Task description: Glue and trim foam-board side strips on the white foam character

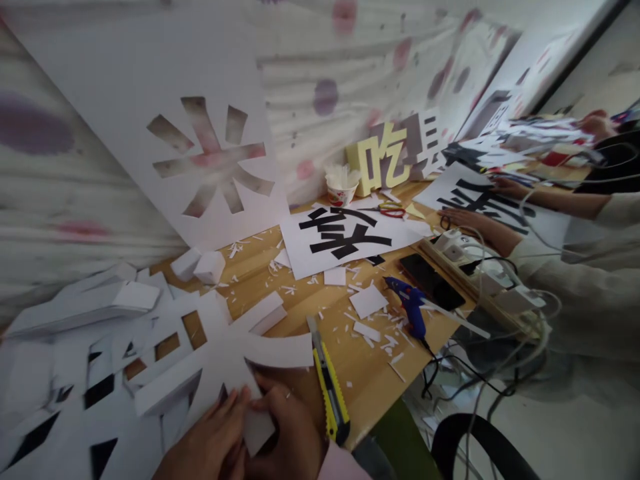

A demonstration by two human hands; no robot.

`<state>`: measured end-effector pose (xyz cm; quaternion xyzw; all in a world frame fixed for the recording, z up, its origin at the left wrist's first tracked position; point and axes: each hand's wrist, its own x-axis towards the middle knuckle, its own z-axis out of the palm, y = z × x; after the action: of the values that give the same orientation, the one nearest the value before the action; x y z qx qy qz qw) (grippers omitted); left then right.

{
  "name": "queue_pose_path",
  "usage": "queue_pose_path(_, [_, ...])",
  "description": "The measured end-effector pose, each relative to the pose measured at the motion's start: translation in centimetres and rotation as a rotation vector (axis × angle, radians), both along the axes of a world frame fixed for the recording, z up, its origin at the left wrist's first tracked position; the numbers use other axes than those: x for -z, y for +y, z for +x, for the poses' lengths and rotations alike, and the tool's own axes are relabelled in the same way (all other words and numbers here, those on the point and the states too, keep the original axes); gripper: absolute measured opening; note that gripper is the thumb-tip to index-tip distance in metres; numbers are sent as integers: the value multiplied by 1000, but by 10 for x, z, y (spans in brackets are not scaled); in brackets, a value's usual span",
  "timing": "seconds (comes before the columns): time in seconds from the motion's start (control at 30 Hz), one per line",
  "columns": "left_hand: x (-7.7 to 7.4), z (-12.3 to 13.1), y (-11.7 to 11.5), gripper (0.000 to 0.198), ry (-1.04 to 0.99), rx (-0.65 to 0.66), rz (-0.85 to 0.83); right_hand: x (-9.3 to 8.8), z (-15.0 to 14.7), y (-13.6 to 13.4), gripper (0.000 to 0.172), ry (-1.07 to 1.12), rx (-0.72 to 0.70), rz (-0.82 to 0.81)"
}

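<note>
White cut-out character point(285, 350) with raised side strips, lying on a wooden table point(365, 387): its lower end is lying between the 2 hands, and 1 curved arm is extending away from them to the right. A yellow-and-black utility knife point(331, 393) is lying just beside the tip of that arm, its blade pointing away from the hands. Beyond the knife, scrap-strewn wood is running to the table's near right edge, where a blue glue gun point(413, 307) is resting. To the left, overlapping white cut sheets point(45, 380) are crowding the surface and leaving little room. The left hand point(200, 433) is holding its fingers close together against the cut-out character; the view is not showing whether they are gripping. The right hand point(293, 423), wearing a ring point(288, 395), is pinching a small white panel point(257, 430) at the lower end.
</note>
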<state>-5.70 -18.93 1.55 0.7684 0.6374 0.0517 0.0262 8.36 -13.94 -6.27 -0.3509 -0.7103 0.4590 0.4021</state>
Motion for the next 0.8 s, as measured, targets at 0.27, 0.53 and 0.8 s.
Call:
queue_pose_path(0.27, [-46,4,17,34,-278,-236,-273,-15,8,6,42,12,-133,-93])
queue_pose_path(0.53, [-58,-24,58,26,-246,9,-195,-15,7,6,49,-36,-143,-109])
queue_pose_path(0.8, [-55,-28,70,81,-52,163,-219,-8,4,3,50,-100,-128,-86])
